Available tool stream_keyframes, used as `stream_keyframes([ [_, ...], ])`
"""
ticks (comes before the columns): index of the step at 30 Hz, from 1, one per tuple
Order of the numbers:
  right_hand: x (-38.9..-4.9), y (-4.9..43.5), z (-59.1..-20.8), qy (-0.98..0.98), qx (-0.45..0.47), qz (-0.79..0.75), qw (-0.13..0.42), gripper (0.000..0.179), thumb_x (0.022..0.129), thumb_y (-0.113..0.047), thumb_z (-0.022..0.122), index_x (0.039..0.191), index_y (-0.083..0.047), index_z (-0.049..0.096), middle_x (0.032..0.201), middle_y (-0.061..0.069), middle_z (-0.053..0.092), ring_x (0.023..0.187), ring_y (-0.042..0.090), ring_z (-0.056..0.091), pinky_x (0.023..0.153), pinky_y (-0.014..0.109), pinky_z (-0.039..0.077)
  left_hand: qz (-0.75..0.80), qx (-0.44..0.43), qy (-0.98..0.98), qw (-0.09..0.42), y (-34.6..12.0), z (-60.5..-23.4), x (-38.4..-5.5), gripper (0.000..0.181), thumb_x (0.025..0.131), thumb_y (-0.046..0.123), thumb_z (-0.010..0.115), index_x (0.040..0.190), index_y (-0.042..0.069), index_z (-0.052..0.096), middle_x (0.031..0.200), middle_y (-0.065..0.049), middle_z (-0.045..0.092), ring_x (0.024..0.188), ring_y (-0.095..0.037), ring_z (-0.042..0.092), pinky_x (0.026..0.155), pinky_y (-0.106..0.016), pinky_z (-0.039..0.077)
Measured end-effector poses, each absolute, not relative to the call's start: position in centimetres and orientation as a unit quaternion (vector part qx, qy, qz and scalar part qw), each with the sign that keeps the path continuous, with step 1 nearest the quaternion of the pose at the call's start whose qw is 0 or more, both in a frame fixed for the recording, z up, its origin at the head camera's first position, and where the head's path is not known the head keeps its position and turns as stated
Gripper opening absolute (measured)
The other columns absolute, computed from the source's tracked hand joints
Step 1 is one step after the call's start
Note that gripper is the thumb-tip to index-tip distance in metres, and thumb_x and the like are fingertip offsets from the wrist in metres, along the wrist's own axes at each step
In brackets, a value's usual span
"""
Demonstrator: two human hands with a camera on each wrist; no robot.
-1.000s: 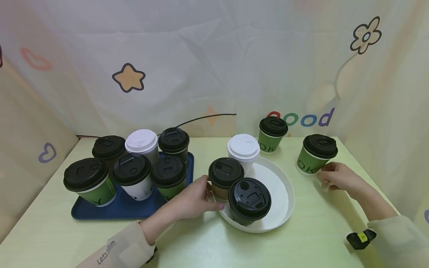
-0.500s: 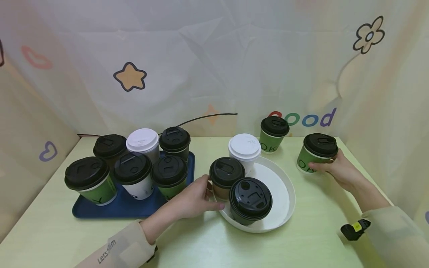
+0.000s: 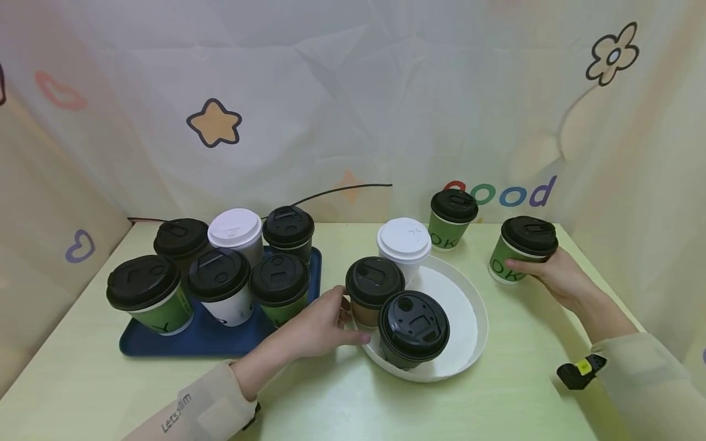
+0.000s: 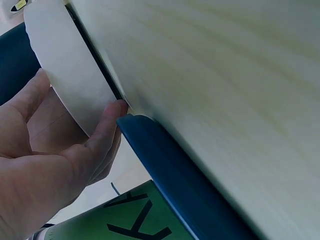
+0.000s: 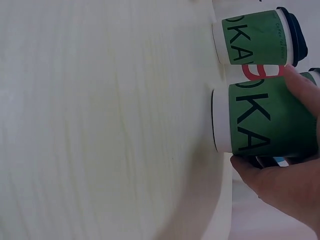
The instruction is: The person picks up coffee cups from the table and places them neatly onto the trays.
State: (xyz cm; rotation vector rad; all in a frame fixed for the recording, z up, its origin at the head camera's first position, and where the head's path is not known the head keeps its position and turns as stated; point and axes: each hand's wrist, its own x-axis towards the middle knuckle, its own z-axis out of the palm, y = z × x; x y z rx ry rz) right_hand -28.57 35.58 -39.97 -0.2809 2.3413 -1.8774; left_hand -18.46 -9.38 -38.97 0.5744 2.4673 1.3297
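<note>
My right hand [image 3: 562, 279] grips a green paper cup [image 5: 274, 117] with a black lid, thumb across its front and fingers behind. It stands upright at the table's right side. My left hand [image 3: 320, 324] holds the left edge of the round white tray [image 3: 466, 331], with thumb and fingertips at the rim and outer wall [image 4: 75, 60]. Three cups stand on that tray: a brown one [image 3: 365, 315] with a black lid, a white-lidded one [image 3: 404, 242], and a dark cup [image 3: 413, 327] in front. Fingers of the left hand overlap the brown cup in the head view.
A blue rectangular tray [image 3: 182, 348] at the left bears several lidded cups, close beside my left forearm. Another green cup [image 3: 449, 223] with a black lid stands behind the white tray, near the back curtain [image 3: 353, 110].
My right hand has shifted up from beside the green cup's base and wrapped round it, thumb now across the front. The left hand stays at the white tray.
</note>
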Motion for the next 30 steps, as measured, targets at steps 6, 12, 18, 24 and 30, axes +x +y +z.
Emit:
stream_keyframes([
  [6, -28.3, 35.7, -39.7, 0.785, -0.092, -0.609, 0.062, 0.057, 0.096, 0.002, 0.070, 0.135, -0.033, 0.047, 0.126, -0.012, 0.054, 0.112, 0.002, 0.052, 0.090, 0.014, 0.047, 0.458, 0.200, 0.855, 0.138, -9.3, -39.0, -18.6, 0.063, 0.084, 0.019, 0.087, 0.130, -0.004, 0.049, 0.109, -0.012, 0.057, 0.093, -0.025, 0.055, 0.077, -0.037, 0.049],
  [12, -27.8, 35.6, -39.0, 0.797, -0.094, -0.593, 0.069, 0.054, 0.098, -0.004, 0.069, 0.136, -0.035, 0.046, 0.126, -0.013, 0.055, 0.112, 0.001, 0.054, 0.090, 0.015, 0.047, 0.459, 0.203, 0.854, 0.138, -9.3, -38.9, -18.6, 0.061, 0.085, 0.019, 0.087, 0.128, -0.003, 0.050, 0.109, -0.012, 0.057, 0.094, -0.027, 0.056, 0.077, -0.037, 0.049],
  [18, -27.1, 35.2, -38.4, 0.797, -0.123, -0.587, 0.069, 0.054, 0.099, -0.001, 0.067, 0.140, -0.031, 0.048, 0.128, -0.014, 0.058, 0.114, 0.001, 0.057, 0.091, 0.017, 0.048, 0.457, 0.205, 0.855, 0.137, -9.3, -38.8, -18.5, 0.061, 0.085, 0.019, 0.087, 0.128, -0.002, 0.050, 0.110, -0.012, 0.057, 0.097, -0.027, 0.057, 0.079, -0.038, 0.050],
  [24, -25.9, 34.0, -37.3, 0.829, -0.165, -0.532, 0.053, 0.056, 0.096, -0.003, 0.071, 0.143, -0.027, 0.050, 0.127, -0.014, 0.061, 0.116, 0.003, 0.057, 0.092, 0.018, 0.045, 0.457, 0.206, 0.854, 0.136, -9.3, -38.9, -18.5, 0.061, 0.084, 0.018, 0.087, 0.128, -0.002, 0.050, 0.111, -0.012, 0.058, 0.099, -0.027, 0.058, 0.080, -0.038, 0.050],
  [30, -24.9, 31.9, -36.1, 0.820, -0.203, -0.532, 0.055, 0.063, 0.092, 0.004, 0.072, 0.143, -0.025, 0.051, 0.126, -0.010, 0.064, 0.114, 0.007, 0.059, 0.090, 0.022, 0.050, 0.459, 0.208, 0.853, 0.134, -9.3, -39.0, -18.5, 0.061, 0.084, 0.018, 0.087, 0.129, -0.002, 0.050, 0.112, -0.012, 0.058, 0.098, -0.026, 0.057, 0.080, -0.038, 0.050],
])
